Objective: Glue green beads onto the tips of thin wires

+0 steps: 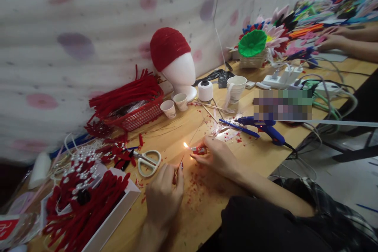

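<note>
My right hand [220, 155] is closed around a red lighter [200, 150], tipped sideways above the wooden table [212, 216]. A small flame [185, 145] burns at the lighter's left end. Lower and to the left, my left hand [165, 191] pinches a thin reddish strand [182, 159] whose tip points up towards the flame; whether it touches is too small to tell. White-handled scissors [148, 163] lie just beyond my left hand. Tiny red scraps are scattered on the wood under and around both hands.
A blue glue gun [264, 124] with its cord rests on the right. Behind stand paper cups [168, 109], a white foam head [181, 73] with a red cover, and a red basket [141, 114]. A white box [112, 214] holds red fuzzy stems. Another person's hands [333, 39] work far right.
</note>
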A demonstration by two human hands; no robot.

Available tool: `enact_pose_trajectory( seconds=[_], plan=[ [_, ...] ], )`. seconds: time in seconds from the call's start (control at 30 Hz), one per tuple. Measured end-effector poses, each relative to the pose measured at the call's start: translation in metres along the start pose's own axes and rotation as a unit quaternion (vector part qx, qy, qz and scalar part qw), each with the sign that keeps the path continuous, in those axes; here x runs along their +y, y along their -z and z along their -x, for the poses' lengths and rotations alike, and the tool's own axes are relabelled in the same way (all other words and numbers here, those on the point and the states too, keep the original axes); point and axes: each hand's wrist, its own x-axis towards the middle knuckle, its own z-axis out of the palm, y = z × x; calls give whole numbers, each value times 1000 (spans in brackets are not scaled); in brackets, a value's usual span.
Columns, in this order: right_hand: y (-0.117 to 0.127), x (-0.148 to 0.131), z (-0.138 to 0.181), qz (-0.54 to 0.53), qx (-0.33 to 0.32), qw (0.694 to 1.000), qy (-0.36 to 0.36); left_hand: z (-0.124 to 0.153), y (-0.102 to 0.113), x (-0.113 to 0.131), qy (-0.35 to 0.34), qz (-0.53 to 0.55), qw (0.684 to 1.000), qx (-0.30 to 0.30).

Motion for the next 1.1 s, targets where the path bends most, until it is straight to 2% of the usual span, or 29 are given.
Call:
enact_pose_trajectory(
  seconds=[0.07,0.23,0.33,0.4,0.53,0.63,0.77,0.93,1.03,1.1],
  plan=[
    [1,1,-1,5,1,1000,-14,0,0,0,-2,2,1000,0],
    [10,11,-9,65,57,989,-117,0,1,1,1,14,1000,0],
    [11,17,-13,93,76,983,-137,1,1,0,12,17,1000,-2],
    [9,16,-12,79,59,988,-116,2,0,0,21,21,1000,-6],
    [3,9,-6,12,-26,1000,-6,3,-1,-2,40,28,999,-10],
    [4,8,-4,-20,-56,998,7,1,-2,-4,90,41,995,-16],
    [11,12,-4,-24,-24,999,-20,-4,-1,-9,171,84,981,-19],
    [14,11,-4,-39,9,999,-7,-8,-1,-15,225,123,966,3],
    [15,8,-2,-51,49,997,-2,-6,-4,-18,207,101,973,28],
    [15,8,-2,-59,68,996,1,-5,-7,-19,166,63,984,-3]
  ],
)
